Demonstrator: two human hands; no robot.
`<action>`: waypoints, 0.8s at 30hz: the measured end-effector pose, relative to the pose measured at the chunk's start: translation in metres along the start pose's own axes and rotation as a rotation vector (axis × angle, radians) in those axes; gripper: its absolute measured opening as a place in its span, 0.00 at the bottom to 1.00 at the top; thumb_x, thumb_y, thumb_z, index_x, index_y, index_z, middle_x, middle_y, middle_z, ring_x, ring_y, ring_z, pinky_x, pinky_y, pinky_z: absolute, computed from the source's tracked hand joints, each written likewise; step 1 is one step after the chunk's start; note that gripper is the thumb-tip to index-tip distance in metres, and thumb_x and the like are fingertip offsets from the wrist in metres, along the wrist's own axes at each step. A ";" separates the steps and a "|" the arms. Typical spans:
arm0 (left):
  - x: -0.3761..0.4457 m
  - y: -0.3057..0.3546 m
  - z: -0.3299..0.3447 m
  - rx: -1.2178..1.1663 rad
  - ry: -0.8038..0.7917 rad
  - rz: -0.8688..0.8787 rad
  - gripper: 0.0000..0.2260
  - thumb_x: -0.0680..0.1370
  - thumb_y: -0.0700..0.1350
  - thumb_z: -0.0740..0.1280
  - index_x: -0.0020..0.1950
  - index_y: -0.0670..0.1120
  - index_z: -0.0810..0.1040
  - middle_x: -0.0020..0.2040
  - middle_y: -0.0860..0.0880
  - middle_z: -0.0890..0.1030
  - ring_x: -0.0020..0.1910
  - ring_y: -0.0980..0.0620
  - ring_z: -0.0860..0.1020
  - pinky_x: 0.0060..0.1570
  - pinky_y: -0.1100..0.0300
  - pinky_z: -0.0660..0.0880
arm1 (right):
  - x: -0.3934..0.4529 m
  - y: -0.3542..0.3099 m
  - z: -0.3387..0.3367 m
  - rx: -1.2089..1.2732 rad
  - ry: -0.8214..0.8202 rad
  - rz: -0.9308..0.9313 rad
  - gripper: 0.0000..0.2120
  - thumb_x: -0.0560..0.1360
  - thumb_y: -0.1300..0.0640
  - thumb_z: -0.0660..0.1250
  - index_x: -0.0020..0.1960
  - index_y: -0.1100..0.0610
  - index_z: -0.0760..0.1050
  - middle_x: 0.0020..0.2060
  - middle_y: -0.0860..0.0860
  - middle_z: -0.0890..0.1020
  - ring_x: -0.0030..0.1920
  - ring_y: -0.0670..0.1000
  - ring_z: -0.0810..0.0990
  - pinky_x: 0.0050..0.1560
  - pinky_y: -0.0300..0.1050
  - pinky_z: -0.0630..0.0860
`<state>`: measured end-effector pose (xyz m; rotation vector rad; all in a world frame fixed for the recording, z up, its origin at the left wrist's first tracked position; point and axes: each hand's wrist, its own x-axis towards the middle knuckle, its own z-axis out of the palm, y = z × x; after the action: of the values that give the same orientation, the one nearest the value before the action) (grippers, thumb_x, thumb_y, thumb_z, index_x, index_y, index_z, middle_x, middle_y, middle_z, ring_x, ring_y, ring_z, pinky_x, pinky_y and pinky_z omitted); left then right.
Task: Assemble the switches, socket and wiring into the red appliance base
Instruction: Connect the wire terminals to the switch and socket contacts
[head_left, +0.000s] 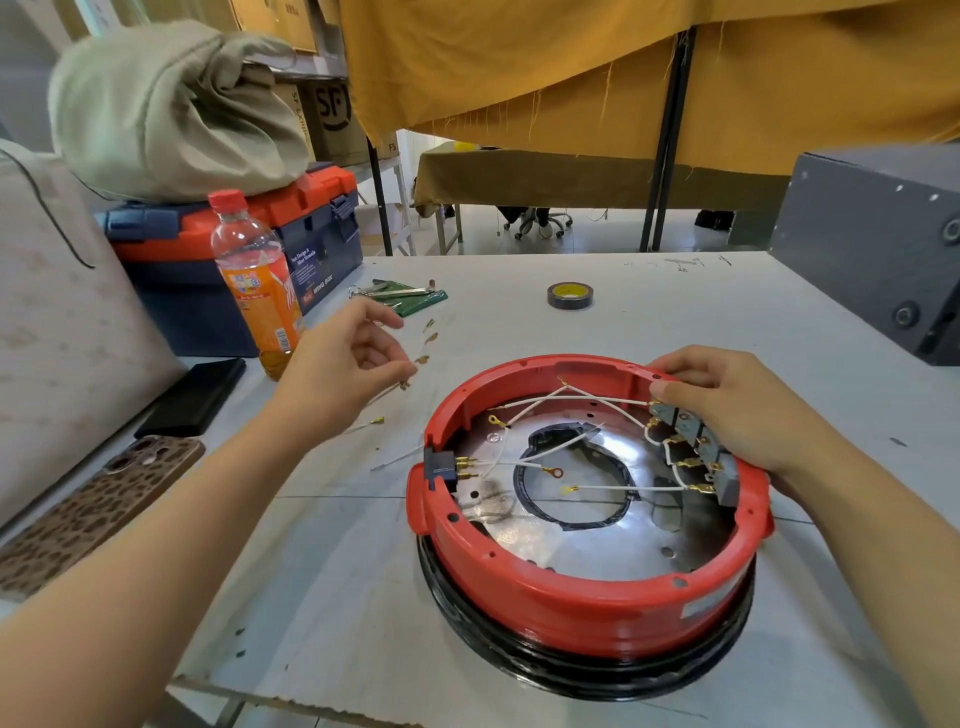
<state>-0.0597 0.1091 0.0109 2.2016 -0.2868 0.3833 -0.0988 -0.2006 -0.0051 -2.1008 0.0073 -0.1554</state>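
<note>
The round red appliance base (582, 597) lies open side up on the table, a shiny metal plate (582, 540) inside it. Grey switches (691, 441) line its right inner wall, and white wires (597, 400) with brass terminals run from them. A black socket (441, 467) sits in the left wall with brass pins. My right hand (727, 405) grips the right rim, fingers curled over the switches. My left hand (343, 364) hovers left of the base and pinches a loose wire (410, 371). More loose white wires (363, 426) lie on the table below it.
An orange drink bottle (260, 291) stands by a blue and red toolbox (234, 234) with a cloth bundle on top. Two phones (104, 499) lie at the left edge. A tape roll (570, 295), a green pouch (415, 299) and a grey box (872, 249) sit further back.
</note>
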 end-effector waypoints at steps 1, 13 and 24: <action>0.000 0.007 -0.002 -0.049 0.005 0.021 0.15 0.70 0.39 0.74 0.50 0.52 0.72 0.39 0.49 0.82 0.36 0.52 0.82 0.41 0.59 0.80 | 0.000 0.000 0.000 -0.009 0.004 -0.002 0.05 0.77 0.58 0.65 0.50 0.51 0.78 0.44 0.47 0.84 0.47 0.49 0.81 0.52 0.47 0.74; -0.005 0.078 0.031 -0.390 -0.227 0.024 0.17 0.68 0.39 0.75 0.54 0.49 0.77 0.50 0.53 0.83 0.36 0.52 0.80 0.44 0.66 0.78 | -0.006 -0.009 -0.007 0.025 0.160 -0.241 0.07 0.75 0.54 0.66 0.51 0.49 0.81 0.48 0.41 0.82 0.51 0.40 0.79 0.53 0.34 0.71; -0.011 0.104 0.073 -0.476 -0.457 0.021 0.17 0.69 0.38 0.74 0.56 0.48 0.80 0.50 0.50 0.85 0.44 0.48 0.84 0.46 0.63 0.79 | -0.013 -0.019 -0.007 0.235 0.031 -0.280 0.06 0.73 0.52 0.68 0.42 0.52 0.81 0.36 0.49 0.84 0.38 0.47 0.82 0.42 0.37 0.78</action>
<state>-0.0919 -0.0114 0.0394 1.7898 -0.5832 -0.1751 -0.1136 -0.1955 0.0135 -1.8563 -0.2745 -0.3407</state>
